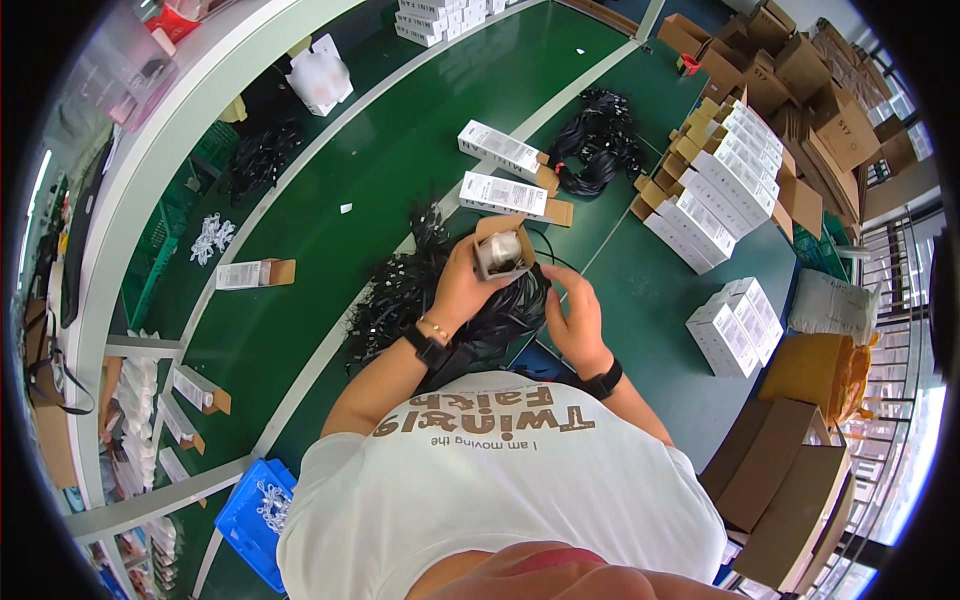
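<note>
My left hand (462, 285) holds a small open cardboard box (500, 245), its brown flaps up and something pale and shiny inside. My right hand (575, 315) is just right of the box, fingers curled on a black cable from the heap of black cables (420, 295) lying under both hands on the green table (330, 250). Both wrists wear black bands; the left also has a thin bracelet.
Two white boxes with open brown flaps (505, 170) lie beyond my hands. A row of white boxes (715, 185) and a stack (735, 325) sit to the right, another cable bundle (595, 145) behind. Brown cartons (800, 80) fill the far right; a blue crate (255, 515) is lower left.
</note>
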Tool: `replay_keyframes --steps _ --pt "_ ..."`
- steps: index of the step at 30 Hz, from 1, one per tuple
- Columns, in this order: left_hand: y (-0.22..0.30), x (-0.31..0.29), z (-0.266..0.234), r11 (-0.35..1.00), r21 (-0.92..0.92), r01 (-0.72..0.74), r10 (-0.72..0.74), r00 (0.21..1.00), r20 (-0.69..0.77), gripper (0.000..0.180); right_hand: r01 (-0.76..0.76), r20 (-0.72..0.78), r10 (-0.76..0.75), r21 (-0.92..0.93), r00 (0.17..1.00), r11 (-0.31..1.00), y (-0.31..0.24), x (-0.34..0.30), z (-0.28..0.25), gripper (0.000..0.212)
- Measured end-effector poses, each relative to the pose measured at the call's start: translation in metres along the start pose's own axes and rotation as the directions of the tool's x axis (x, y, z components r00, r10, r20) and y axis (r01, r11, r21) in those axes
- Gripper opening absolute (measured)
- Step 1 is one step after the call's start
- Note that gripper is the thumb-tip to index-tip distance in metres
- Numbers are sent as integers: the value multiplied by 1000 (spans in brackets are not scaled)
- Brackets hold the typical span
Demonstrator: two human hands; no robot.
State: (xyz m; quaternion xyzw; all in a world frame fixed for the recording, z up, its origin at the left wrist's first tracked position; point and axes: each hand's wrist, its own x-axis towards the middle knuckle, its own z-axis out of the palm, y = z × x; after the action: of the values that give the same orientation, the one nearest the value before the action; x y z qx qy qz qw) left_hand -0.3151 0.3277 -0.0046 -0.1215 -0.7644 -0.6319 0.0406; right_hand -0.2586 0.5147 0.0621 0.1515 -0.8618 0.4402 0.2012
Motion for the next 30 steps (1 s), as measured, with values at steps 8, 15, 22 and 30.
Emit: replay_keyframes --steps 8,15,22,30 --pt "-4 0 -11 877 481 17 0 999 -36 66 209 155 -190 -118 969 971 -7 7 10 36" --pt "-5 -11 -4 847 529 -51 67 998 -11 69 434 486 -230 -364 843 824 2 25 11 37" --pt "0 -13 0 812 574 -106 96 994 47 69 442 533 -202 -373 822 816 13 30 20 25" --pt "-6 6 3 825 529 -199 157 980 124 67 281 682 145 -472 717 836 12 44 29 24"
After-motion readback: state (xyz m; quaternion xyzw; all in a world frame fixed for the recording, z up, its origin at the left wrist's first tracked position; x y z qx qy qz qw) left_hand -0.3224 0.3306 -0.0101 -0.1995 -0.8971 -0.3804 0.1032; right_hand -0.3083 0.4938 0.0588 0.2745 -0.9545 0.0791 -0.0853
